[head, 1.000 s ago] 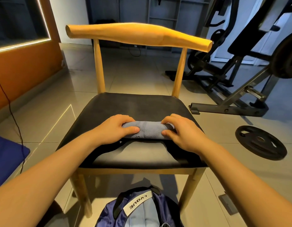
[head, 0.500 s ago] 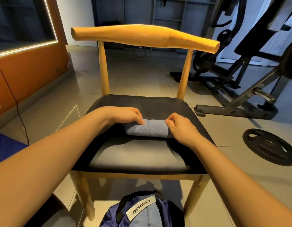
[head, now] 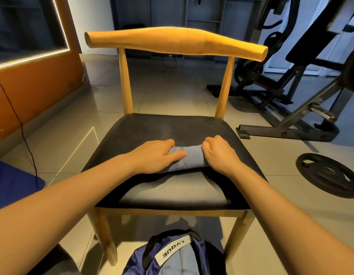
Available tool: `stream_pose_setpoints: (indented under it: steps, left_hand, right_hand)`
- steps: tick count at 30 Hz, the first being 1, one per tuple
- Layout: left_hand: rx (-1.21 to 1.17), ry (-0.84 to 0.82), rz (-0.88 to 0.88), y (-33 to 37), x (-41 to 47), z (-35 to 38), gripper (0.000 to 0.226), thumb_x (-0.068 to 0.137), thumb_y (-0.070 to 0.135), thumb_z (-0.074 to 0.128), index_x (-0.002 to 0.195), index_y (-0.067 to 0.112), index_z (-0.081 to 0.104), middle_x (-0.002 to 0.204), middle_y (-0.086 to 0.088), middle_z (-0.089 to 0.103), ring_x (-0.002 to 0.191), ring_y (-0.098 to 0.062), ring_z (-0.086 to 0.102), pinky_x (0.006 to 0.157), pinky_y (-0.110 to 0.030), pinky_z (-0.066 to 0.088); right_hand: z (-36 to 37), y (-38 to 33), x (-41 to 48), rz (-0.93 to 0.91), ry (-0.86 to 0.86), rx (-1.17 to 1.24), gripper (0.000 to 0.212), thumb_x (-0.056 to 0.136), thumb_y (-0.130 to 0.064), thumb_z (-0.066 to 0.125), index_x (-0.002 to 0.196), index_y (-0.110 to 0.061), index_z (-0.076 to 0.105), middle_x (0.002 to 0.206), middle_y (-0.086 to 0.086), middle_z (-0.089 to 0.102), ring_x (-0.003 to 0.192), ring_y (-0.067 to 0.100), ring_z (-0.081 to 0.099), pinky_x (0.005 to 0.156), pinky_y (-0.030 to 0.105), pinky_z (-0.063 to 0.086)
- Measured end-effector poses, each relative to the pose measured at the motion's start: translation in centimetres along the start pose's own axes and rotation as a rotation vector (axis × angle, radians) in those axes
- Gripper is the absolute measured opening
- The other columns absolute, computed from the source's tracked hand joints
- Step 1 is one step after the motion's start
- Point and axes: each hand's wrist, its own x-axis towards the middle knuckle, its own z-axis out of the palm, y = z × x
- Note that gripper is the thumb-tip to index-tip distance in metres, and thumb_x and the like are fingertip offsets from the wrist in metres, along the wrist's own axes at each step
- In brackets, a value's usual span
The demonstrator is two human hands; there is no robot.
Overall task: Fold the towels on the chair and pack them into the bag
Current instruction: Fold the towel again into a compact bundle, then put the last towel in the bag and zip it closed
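A small grey-blue towel [head: 192, 158], rolled into a short bundle, lies on the black seat of a wooden chair [head: 168, 128]. My left hand [head: 156, 156] grips the roll's left end, thumb lying across its top. My right hand [head: 219, 153] holds the right end with curled fingers. A dark blue bag [head: 172, 257] with a white label stands open on the floor under the chair's front edge, light fabric showing inside.
Gym equipment with a metal frame [head: 291, 124] stands to the right, and a black weight plate [head: 329, 174] lies on the tiled floor. An orange wall [head: 33, 92] and a cable are at the left. A blue cloth [head: 11, 187] shows at the left edge.
Both hands stay on the rolled towel. My left thumb has shifted further across the roll, and the fingers of my right hand have curled tighter at its end.
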Motion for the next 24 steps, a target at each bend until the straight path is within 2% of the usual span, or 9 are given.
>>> stream_pose_setpoints:
  steps: [3, 5, 8, 11, 13, 15, 16, 20, 24]
  left_hand:
    - [0.119, 0.062, 0.084, 0.3, -0.9, -0.2, 0.053, 0.1, 0.067, 0.032, 0.096, 0.018, 0.051, 0.081, 0.0, 0.062, 0.072, -0.018, 0.058, 0.073, -0.043, 0.051]
    - [0.149, 0.099, 0.129, 0.5, -1.6, -0.5, 0.049, 0.101, 0.065, 0.033, 0.097, 0.019, 0.049, 0.081, 0.001, 0.062, 0.07, -0.016, 0.057, 0.073, -0.045, 0.051]
    - [0.152, 0.175, 0.235, 0.6, -2.9, -1.2, 0.045, 0.1, 0.066, 0.035, 0.098, 0.022, 0.048, 0.083, 0.006, 0.059, 0.072, -0.011, 0.055, 0.072, -0.04, 0.051]
    - [0.107, 0.274, 0.383, 0.9, -4.4, -2.2, 0.044, 0.099, 0.066, 0.036, 0.1, 0.025, 0.05, 0.086, 0.009, 0.057, 0.075, -0.009, 0.052, 0.069, -0.032, 0.047]
    - [0.07, 0.298, 0.453, 1.6, -5.5, -2.5, 0.045, 0.099, 0.068, 0.034, 0.102, 0.027, 0.052, 0.089, 0.011, 0.059, 0.078, -0.007, 0.053, 0.07, -0.028, 0.048]
    - [0.063, 0.277, 0.472, 2.3, -6.4, -2.5, 0.049, 0.097, 0.07, 0.031, 0.108, 0.029, 0.054, 0.095, 0.011, 0.061, 0.082, -0.006, 0.056, 0.074, -0.025, 0.052]
    - [0.058, 0.26, 0.466, 2.5, -6.8, -2.4, 0.05, 0.097, 0.07, 0.03, 0.112, 0.03, 0.055, 0.098, 0.012, 0.063, 0.085, -0.006, 0.058, 0.077, -0.026, 0.053]
    - [-0.044, 0.108, 0.383, 3.6, -8.5, -2.1, 0.05, 0.097, 0.067, 0.034, 0.119, 0.031, 0.061, 0.105, 0.013, 0.068, 0.091, -0.005, 0.062, 0.084, -0.034, 0.055]
    - [-0.265, -0.242, 0.251, 5.9, -10.1, -2.1, 0.037, 0.098, 0.058, 0.054, 0.099, 0.025, 0.069, 0.088, 0.006, 0.069, 0.076, -0.006, 0.061, 0.073, -0.031, 0.052]
  right_hand:
    - [-0.3, -0.2, -1.2, -0.032, 0.025, 0.043, 0.03, 0.109, -0.028, 0.032, 0.097, -0.013, 0.056, 0.1, 0.007, 0.057, 0.088, 0.022, 0.056, 0.077, 0.038, 0.05]
    - [-1.0, -0.2, -2.1, -0.041, -0.019, 0.126, 0.027, 0.109, -0.03, 0.036, 0.099, -0.015, 0.057, 0.1, 0.004, 0.06, 0.09, 0.019, 0.058, 0.077, 0.034, 0.05]
    - [-2.6, -0.3, -3.1, -0.004, -0.086, 0.439, 0.023, 0.102, -0.04, 0.054, 0.098, -0.02, 0.064, 0.098, 0.001, 0.067, 0.092, 0.014, 0.061, 0.075, 0.028, 0.047]
    - [-4.9, -0.7, -4.6, 0.097, -0.149, 0.897, 0.049, 0.079, -0.062, 0.07, 0.109, -0.024, 0.068, 0.112, 0.005, 0.07, 0.105, 0.017, 0.065, 0.091, 0.034, 0.051]
    - [-6.4, -0.6, -6.2, 0.108, -0.345, 1.002, 0.061, 0.076, -0.058, 0.073, 0.126, -0.025, 0.063, 0.125, 0.004, 0.068, 0.116, 0.021, 0.066, 0.101, 0.039, 0.053]
    - [-7.5, -1.0, -7.9, 0.046, -0.511, 0.883, 0.06, 0.079, -0.048, 0.077, 0.133, -0.024, 0.061, 0.128, 0.005, 0.067, 0.116, 0.023, 0.067, 0.099, 0.037, 0.055]
    - [-7.8, -1.3, -8.8, 0.0, -0.537, 0.786, 0.059, 0.08, -0.045, 0.081, 0.131, -0.024, 0.063, 0.126, 0.004, 0.068, 0.114, 0.021, 0.068, 0.097, 0.036, 0.057]
    - [-8.2, -2.4, -12.1, -0.109, -0.403, 0.527, 0.036, 0.088, -0.039, 0.076, 0.121, -0.025, 0.07, 0.111, -0.005, 0.073, 0.102, 0.01, 0.07, 0.091, 0.033, 0.059]
    - [-8.3, -1.8, -15.2, -0.129, -0.364, 0.443, 0.019, 0.097, -0.033, 0.068, 0.108, -0.021, 0.077, 0.104, -0.001, 0.075, 0.1, 0.018, 0.07, 0.092, 0.048, 0.058]
